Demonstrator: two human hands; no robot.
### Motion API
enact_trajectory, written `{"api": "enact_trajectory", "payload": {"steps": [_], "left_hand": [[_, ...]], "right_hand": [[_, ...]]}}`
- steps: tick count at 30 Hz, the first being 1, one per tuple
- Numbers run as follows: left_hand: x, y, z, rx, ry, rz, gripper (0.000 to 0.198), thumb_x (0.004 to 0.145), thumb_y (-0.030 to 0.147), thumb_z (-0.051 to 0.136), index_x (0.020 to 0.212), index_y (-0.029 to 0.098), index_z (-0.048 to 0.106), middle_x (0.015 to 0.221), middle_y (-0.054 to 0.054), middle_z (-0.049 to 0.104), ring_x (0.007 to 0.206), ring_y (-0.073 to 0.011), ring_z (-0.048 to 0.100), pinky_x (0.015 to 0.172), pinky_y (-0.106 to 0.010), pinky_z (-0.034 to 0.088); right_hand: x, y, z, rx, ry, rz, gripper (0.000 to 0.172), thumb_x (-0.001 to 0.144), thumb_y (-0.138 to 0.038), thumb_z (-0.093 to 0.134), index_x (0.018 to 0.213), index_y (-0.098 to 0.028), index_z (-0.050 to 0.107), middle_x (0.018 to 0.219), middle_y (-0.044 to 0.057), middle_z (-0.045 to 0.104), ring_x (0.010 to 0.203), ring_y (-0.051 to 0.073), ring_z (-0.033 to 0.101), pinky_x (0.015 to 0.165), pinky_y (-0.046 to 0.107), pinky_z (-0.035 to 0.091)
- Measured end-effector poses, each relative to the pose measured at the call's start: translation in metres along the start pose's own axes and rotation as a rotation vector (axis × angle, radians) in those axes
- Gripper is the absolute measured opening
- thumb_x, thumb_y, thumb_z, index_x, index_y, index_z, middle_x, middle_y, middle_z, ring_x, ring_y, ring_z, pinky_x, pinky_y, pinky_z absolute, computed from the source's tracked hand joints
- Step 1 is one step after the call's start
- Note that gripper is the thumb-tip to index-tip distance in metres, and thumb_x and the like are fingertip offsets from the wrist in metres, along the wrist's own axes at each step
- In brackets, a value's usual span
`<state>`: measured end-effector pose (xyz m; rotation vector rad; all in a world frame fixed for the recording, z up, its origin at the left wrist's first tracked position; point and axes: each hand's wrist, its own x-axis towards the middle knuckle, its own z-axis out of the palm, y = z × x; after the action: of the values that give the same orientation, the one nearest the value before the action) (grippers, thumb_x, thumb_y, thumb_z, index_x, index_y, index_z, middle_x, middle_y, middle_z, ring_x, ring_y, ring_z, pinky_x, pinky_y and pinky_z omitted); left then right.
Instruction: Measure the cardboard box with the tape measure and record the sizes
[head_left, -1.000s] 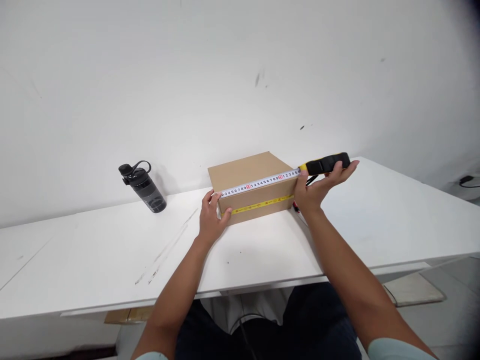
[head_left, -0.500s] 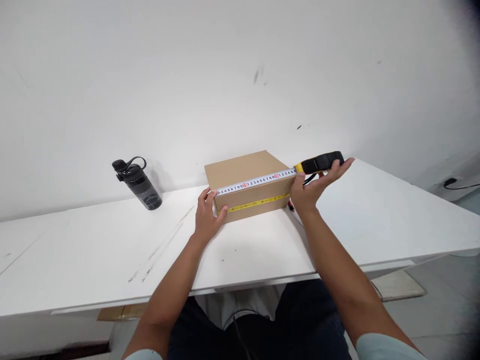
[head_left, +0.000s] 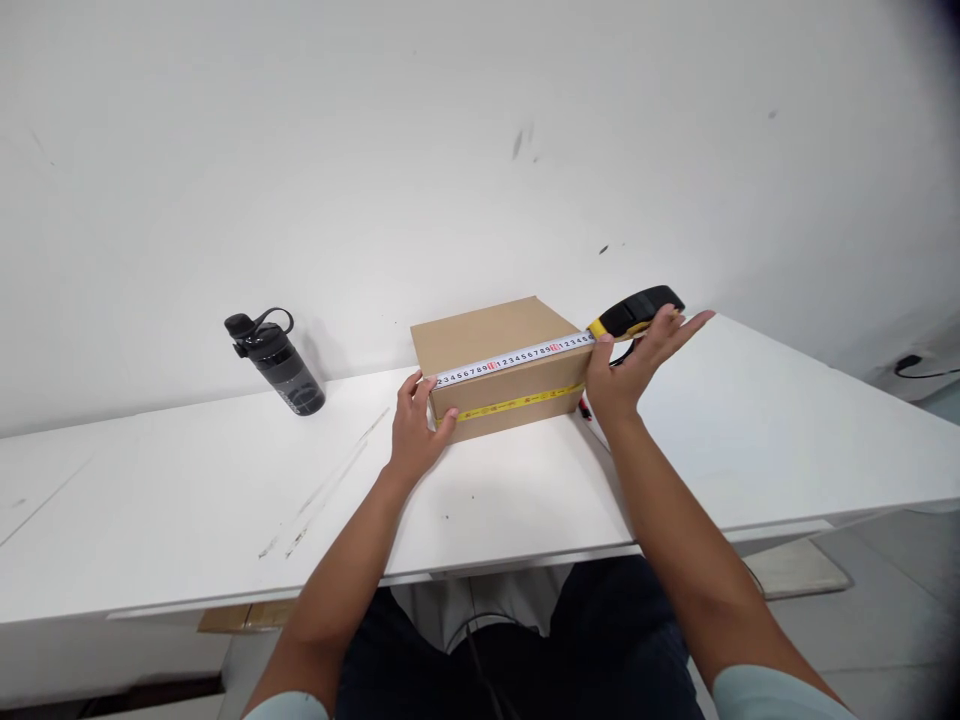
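Note:
A brown cardboard box [head_left: 487, 335] with yellow printed tape along its front side rests on the white table. Across its top front edge lies the pulled-out blade of a tape measure [head_left: 641, 310], whose black and yellow case hangs past the box's right end. My left hand [head_left: 421, 425] grips the box's left front corner, fingertips at the blade's end and thumb on the front face. At the right end, my right hand [head_left: 630, 370] holds the case, its thumb by the blade's mouth and some fingers stretched out beyond it.
A dark drinking bottle [head_left: 281, 365] with a carry loop stands to the left near the wall. Partly hidden behind my right wrist is a small red and black object [head_left: 584, 408]. The white table's [head_left: 510, 510] front edge runs close to my lap.
The tape measure's case has tilted slightly upward in my right hand. My left hand stays at the box's corner, and the view has shifted a little.

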<state>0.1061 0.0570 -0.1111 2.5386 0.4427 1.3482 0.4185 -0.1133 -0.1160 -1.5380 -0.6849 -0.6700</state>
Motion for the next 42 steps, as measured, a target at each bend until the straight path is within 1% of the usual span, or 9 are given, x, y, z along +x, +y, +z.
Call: {"api": "enact_trajectory", "payload": {"steps": [2, 5, 9, 15, 20, 24, 29, 38, 42], "left_hand": [[0.0, 0.0, 0.0, -0.001, -0.001, 0.003, 0.057, 0.106, 0.047, 0.064, 0.156, 0.029, 0.042, 0.161, -0.02, 0.046, 0.145, -0.0334, 0.059, 0.109, -0.052, 0.062], [0.0, 0.0, -0.001, 0.002, -0.006, -0.003, 0.058, 0.106, 0.047, 0.064, 0.156, 0.029, 0.042, 0.161, -0.02, 0.046, 0.146, -0.0339, 0.059, 0.108, -0.052, 0.062], [-0.001, 0.0, -0.001, 0.002, -0.012, -0.01, 0.058, 0.106, 0.046, 0.065, 0.157, 0.029, 0.043, 0.162, -0.02, 0.046, 0.147, -0.0341, 0.058, 0.108, -0.052, 0.061], [-0.001, 0.0, 0.0, -0.017, 0.004, -0.007, 0.058, 0.107, 0.047, 0.064, 0.157, 0.029, 0.044, 0.162, -0.02, 0.046, 0.148, -0.0335, 0.057, 0.107, -0.05, 0.062], [0.0, 0.0, -0.001, -0.013, -0.015, -0.018, 0.058, 0.106, 0.048, 0.064, 0.157, 0.028, 0.043, 0.163, -0.02, 0.046, 0.147, -0.0339, 0.057, 0.107, -0.051, 0.062], [0.0, 0.001, -0.001, -0.003, -0.022, -0.027, 0.059, 0.105, 0.047, 0.065, 0.157, 0.029, 0.043, 0.163, -0.02, 0.046, 0.147, -0.0344, 0.057, 0.11, -0.054, 0.061], [0.0, 0.001, -0.001, -0.008, -0.016, -0.028, 0.058, 0.106, 0.046, 0.065, 0.156, 0.029, 0.042, 0.163, -0.02, 0.045, 0.149, -0.0345, 0.057, 0.112, -0.054, 0.06], [0.0, 0.001, -0.001, -0.008, -0.02, -0.034, 0.059, 0.105, 0.046, 0.066, 0.156, 0.029, 0.043, 0.162, -0.019, 0.045, 0.147, -0.0343, 0.058, 0.112, -0.055, 0.061], [0.0, 0.002, -0.001, -0.017, -0.025, -0.022, 0.058, 0.106, 0.046, 0.065, 0.157, 0.029, 0.042, 0.163, -0.02, 0.045, 0.148, -0.0341, 0.057, 0.112, -0.054, 0.06]], "right_hand": [[0.001, 0.005, 0.002, -0.039, 0.022, -0.046, 0.084, 0.104, -0.051, 0.043, 0.176, -0.023, 0.01, 0.185, 0.017, -0.021, 0.177, 0.034, -0.01, 0.14, 0.068, 0.011], [0.003, 0.017, 0.006, -0.057, 0.046, -0.089, 0.087, 0.104, -0.058, 0.04, 0.178, -0.023, 0.011, 0.186, 0.018, -0.007, 0.177, 0.036, -0.003, 0.138, 0.072, 0.013], [0.008, 0.025, 0.008, -0.063, 0.039, -0.079, 0.085, 0.104, -0.062, 0.04, 0.178, -0.025, 0.018, 0.187, 0.017, 0.002, 0.177, 0.037, 0.004, 0.137, 0.073, 0.017], [0.01, 0.029, 0.009, -0.047, 0.083, -0.091, 0.084, 0.105, -0.066, 0.034, 0.175, -0.02, 0.029, 0.185, 0.02, 0.012, 0.176, 0.038, 0.014, 0.137, 0.071, 0.022], [0.01, 0.037, 0.011, -0.029, 0.109, -0.148, 0.086, 0.105, -0.067, 0.036, 0.174, -0.016, 0.032, 0.184, 0.022, 0.015, 0.175, 0.038, 0.015, 0.137, 0.07, 0.024], [0.009, 0.039, 0.011, -0.039, 0.115, -0.139, 0.086, 0.105, -0.067, 0.036, 0.173, -0.016, 0.035, 0.184, 0.022, 0.018, 0.174, 0.038, 0.02, 0.137, 0.069, 0.026], [0.009, 0.041, 0.011, -0.069, 0.066, -0.166, 0.084, 0.103, -0.066, 0.04, 0.171, -0.017, 0.037, 0.183, 0.02, 0.021, 0.174, 0.038, 0.021, 0.138, 0.071, 0.021], [0.008, 0.039, 0.011, -0.091, 0.003, -0.13, 0.089, 0.1, -0.065, 0.041, 0.175, -0.019, 0.025, 0.185, 0.02, 0.014, 0.175, 0.039, 0.012, 0.138, 0.073, 0.016], [0.006, 0.035, 0.009, -0.065, 0.025, -0.119, 0.092, 0.099, -0.059, 0.046, 0.175, -0.019, 0.014, 0.184, 0.022, 0.014, 0.176, 0.036, 0.013, 0.138, 0.07, 0.021]]}}
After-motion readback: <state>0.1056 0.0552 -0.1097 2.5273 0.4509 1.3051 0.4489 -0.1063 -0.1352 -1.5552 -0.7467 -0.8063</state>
